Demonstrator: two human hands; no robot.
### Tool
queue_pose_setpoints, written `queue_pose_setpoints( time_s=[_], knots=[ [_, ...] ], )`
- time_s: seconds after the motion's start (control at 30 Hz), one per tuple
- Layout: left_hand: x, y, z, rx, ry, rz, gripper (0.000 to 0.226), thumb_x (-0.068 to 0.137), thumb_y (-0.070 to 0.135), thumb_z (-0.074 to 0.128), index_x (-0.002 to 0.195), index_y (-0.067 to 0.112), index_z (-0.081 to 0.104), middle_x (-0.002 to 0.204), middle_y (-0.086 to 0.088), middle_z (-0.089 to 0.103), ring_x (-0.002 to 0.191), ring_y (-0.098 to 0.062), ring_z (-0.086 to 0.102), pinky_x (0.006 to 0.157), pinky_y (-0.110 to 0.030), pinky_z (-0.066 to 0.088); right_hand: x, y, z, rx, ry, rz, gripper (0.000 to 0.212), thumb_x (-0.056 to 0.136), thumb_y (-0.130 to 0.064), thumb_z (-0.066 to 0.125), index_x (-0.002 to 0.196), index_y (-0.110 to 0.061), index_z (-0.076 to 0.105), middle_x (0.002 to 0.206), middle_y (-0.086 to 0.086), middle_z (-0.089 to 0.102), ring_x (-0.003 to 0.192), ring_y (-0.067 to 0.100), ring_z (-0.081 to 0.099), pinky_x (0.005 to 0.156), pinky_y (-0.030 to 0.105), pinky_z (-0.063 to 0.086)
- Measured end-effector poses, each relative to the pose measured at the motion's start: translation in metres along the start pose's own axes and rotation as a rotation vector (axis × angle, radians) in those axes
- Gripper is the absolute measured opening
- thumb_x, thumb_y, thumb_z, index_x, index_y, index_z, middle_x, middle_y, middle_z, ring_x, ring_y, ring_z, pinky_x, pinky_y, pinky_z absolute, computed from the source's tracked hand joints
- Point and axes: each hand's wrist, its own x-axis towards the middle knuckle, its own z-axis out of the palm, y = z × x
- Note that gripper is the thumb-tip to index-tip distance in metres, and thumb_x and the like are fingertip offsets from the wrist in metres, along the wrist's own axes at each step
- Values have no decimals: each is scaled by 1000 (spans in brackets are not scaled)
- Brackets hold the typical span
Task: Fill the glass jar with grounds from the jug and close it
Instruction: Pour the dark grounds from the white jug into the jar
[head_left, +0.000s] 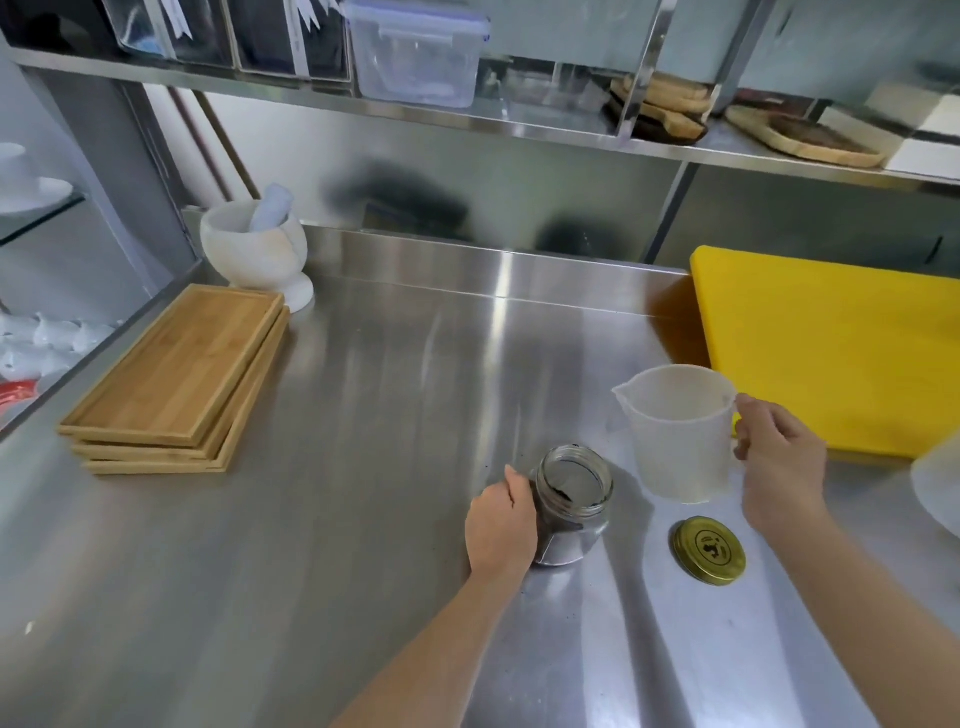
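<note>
An open glass jar (571, 504) holding dark grounds stands on the steel counter (363, 519) near the front. My left hand (501, 522) grips its left side. Just right of the jar stands an upright translucent white plastic jug (678, 431), spout turned left. Its inside looks pale, with no grounds that I can see. My right hand (779, 457) is closed around the jug's handle on its right side. The gold metal lid (710, 551) lies flat on the counter in front of the jug, to the right of the jar.
A stack of wooden trays (176, 379) lies at the left, with a white mortar and pestle (257, 249) behind it. A yellow cutting board (831, 348) lies at the right, and a white rounded object (937, 493) sits at the right edge. A shelf with containers runs above.
</note>
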Motion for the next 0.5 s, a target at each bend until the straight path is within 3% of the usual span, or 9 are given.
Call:
queue_pose_setpoints(
  time_s=[0.1,0.17,0.23,0.3,0.43,0.5],
  knots=[
    [0,-1,0,20,-21,7,56,95,29,30,41,17,23,41,-3,34,45,-22,35,55,-36,33,3,23,5,8,-18,98,17,88,-14,54,92,-2,66,60,2,46,55,14,37,54,27,33],
    [1,-2,1,17,-21,8,56,95,28,30,41,18,24,43,-12,41,50,-31,43,57,-36,33,1,31,9,-35,-40,103,16,88,-15,55,95,-8,68,64,-1,50,59,14,39,56,26,36],
    [2,-4,2,3,-7,4,55,96,28,30,42,18,25,59,-24,54,66,-43,52,60,-39,36,1,39,12,-7,-22,138,17,89,-15,54,96,-9,68,67,-2,50,62,15,41,59,26,37],
    [2,-4,2,-6,6,-1,54,96,28,29,43,18,26,67,-29,57,73,-46,54,64,-43,40,1,46,15,-10,-10,173,17,91,-14,51,98,-14,67,71,-4,53,67,15,46,66,28,41],
    [2,-4,3,-10,23,-12,52,96,28,29,45,18,23,71,-32,54,76,-48,52,67,-47,42,2,59,12,-24,3,210,21,94,-12,48,104,-16,66,92,2,60,84,20,52,81,35,46],
    [2,-6,4,-9,27,-9,54,96,28,30,43,20,21,60,-28,49,67,-47,47,62,-45,38,2,62,8,-9,16,251,22,92,-8,49,104,-13,66,99,8,60,88,24,53,85,39,47]
  ],
)
